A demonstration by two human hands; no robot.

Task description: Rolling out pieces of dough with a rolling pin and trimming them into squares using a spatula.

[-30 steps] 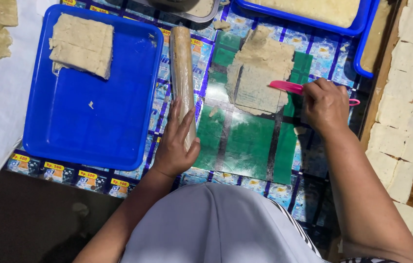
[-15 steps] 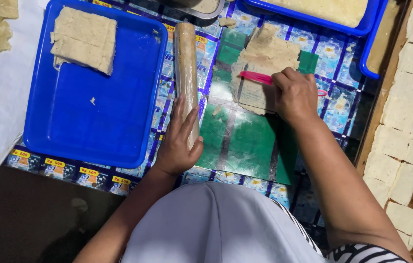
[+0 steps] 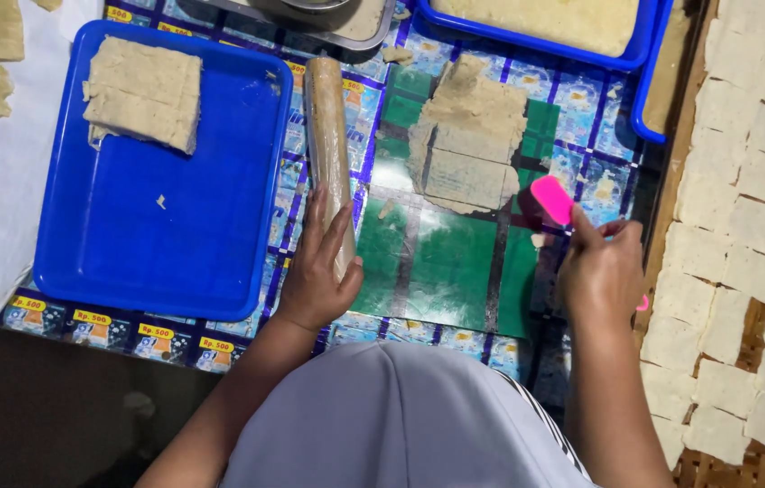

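Observation:
My left hand (image 3: 317, 269) grips the near end of a long dough-coated rolling pin (image 3: 327, 145) that lies on the glossy patterned work sheet (image 3: 437, 280). My right hand (image 3: 601, 274) holds a pink plastic scraper (image 3: 552, 199), its blade pointing up and left, just right of a thin flattened sheet of beige dough (image 3: 468, 136) scored into squares. The scraper is lifted off the dough.
A blue tray (image 3: 157, 244) at the left holds a thick dough block (image 3: 143, 92). Another blue tray (image 3: 545, 45) of dough sits at the top. Cut dough squares (image 3: 744, 226) cover a woven mat at the right. White paper (image 3: 3, 181) with dough scraps lies at the far left.
My right hand pulled the pink scraper back from the dough sheet toward the right and nearer to me. My left hand stayed on the rolling pin.

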